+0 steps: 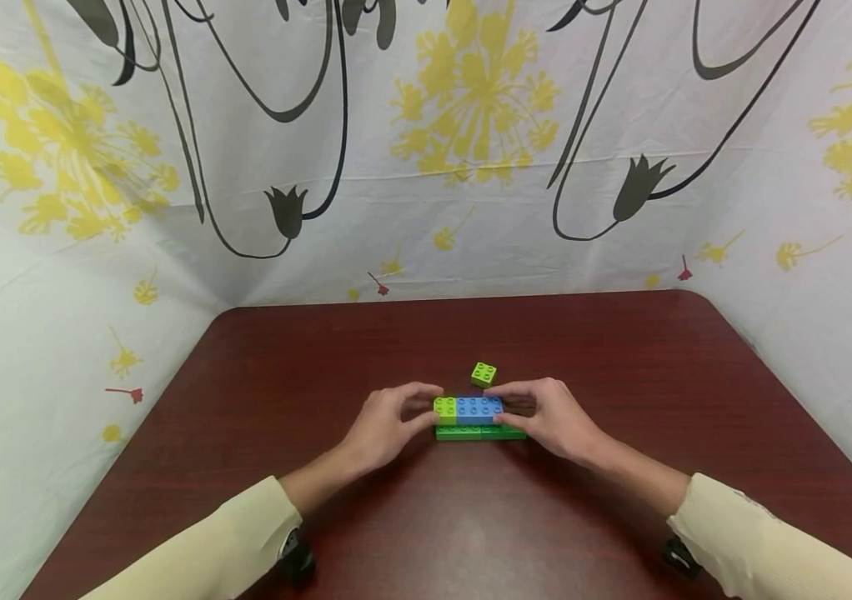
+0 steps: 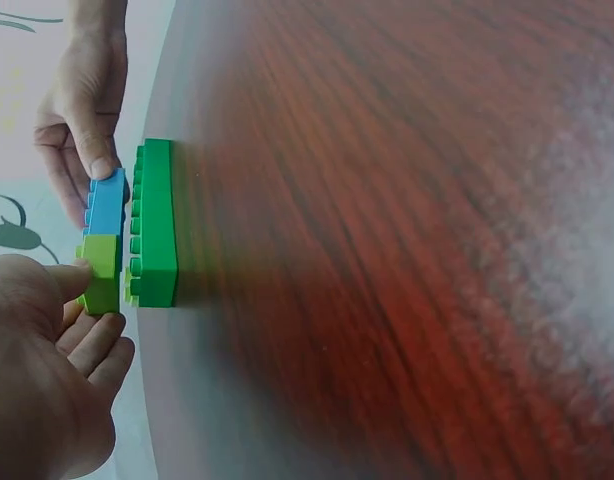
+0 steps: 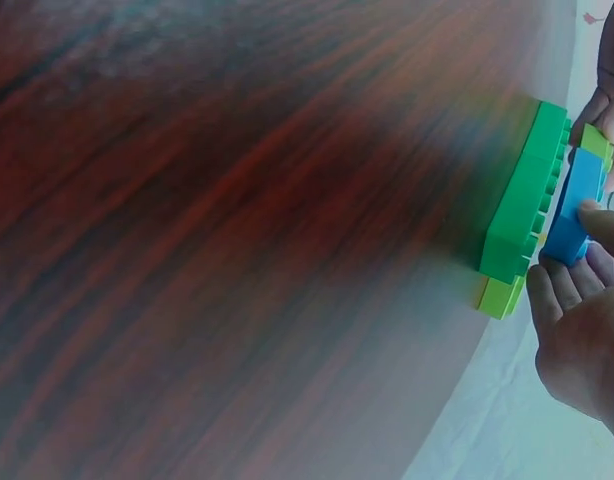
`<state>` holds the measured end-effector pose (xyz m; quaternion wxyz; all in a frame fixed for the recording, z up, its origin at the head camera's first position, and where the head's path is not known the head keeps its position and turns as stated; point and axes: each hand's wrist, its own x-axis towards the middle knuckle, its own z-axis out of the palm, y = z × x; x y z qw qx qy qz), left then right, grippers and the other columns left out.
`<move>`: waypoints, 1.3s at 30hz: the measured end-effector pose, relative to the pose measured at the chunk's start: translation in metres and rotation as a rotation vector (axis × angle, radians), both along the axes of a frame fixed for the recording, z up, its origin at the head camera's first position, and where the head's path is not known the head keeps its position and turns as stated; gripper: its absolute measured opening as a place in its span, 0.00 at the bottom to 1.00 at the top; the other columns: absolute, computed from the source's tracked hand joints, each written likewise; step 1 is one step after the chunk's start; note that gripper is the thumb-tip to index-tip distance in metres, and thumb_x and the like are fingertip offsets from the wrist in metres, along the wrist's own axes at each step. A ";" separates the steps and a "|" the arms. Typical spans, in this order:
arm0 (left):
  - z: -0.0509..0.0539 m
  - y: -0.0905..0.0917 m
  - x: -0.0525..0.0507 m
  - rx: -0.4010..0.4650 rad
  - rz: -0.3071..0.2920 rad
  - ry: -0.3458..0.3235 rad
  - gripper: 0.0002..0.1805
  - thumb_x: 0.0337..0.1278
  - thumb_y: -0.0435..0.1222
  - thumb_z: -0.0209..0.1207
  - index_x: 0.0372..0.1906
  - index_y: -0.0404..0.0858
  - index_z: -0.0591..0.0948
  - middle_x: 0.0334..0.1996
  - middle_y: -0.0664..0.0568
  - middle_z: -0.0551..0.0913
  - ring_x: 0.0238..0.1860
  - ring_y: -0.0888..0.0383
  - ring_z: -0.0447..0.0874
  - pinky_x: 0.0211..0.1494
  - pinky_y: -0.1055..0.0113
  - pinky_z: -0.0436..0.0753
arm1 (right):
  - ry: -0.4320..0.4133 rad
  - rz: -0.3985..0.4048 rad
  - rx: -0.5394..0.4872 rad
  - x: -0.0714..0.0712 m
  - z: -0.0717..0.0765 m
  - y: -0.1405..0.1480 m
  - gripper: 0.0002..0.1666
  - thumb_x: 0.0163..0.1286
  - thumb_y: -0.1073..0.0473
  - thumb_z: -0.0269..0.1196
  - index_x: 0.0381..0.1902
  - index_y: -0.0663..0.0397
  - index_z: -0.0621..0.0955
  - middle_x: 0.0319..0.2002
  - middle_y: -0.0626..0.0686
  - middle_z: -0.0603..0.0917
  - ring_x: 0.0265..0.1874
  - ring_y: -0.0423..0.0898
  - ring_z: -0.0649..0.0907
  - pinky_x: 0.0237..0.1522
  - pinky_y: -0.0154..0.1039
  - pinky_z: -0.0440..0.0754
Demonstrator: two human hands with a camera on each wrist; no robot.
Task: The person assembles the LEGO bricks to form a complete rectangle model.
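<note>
Two bricks in a row, a lime one (image 1: 444,410) on the left and a blue one (image 1: 480,409) on the right, are held just above a green row of bricks (image 1: 463,433). My left hand (image 1: 381,425) pinches the lime end between thumb and fingers. At the other end my right hand (image 1: 557,421) pinches the blue brick. In the left wrist view a narrow gap separates the held bricks from the studs of the green row (image 2: 159,225). The right wrist view shows the blue brick (image 3: 575,205) tilted above the green row (image 3: 525,195).
A separate small lime brick (image 1: 483,374) lies on the dark red table (image 1: 321,358) just behind the hands. Patterned white cloth (image 1: 426,250) hangs behind the table and along both sides.
</note>
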<state>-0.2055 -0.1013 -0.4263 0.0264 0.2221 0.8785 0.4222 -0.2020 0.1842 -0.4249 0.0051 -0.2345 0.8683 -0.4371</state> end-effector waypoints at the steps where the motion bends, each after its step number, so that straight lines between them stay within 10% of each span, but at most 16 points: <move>1: 0.000 0.000 0.000 0.000 0.001 -0.004 0.22 0.71 0.38 0.69 0.66 0.41 0.84 0.61 0.53 0.87 0.59 0.56 0.88 0.61 0.58 0.85 | 0.002 0.003 0.002 0.000 0.000 0.000 0.22 0.68 0.66 0.75 0.59 0.60 0.88 0.55 0.60 0.89 0.52 0.53 0.90 0.51 0.47 0.88; 39: -0.008 0.001 0.002 -0.034 -0.010 -0.017 0.20 0.68 0.39 0.72 0.63 0.44 0.87 0.58 0.54 0.88 0.55 0.59 0.89 0.59 0.58 0.86 | 0.019 0.060 0.053 0.001 -0.002 0.002 0.21 0.67 0.66 0.76 0.57 0.58 0.89 0.55 0.60 0.88 0.49 0.52 0.88 0.51 0.53 0.88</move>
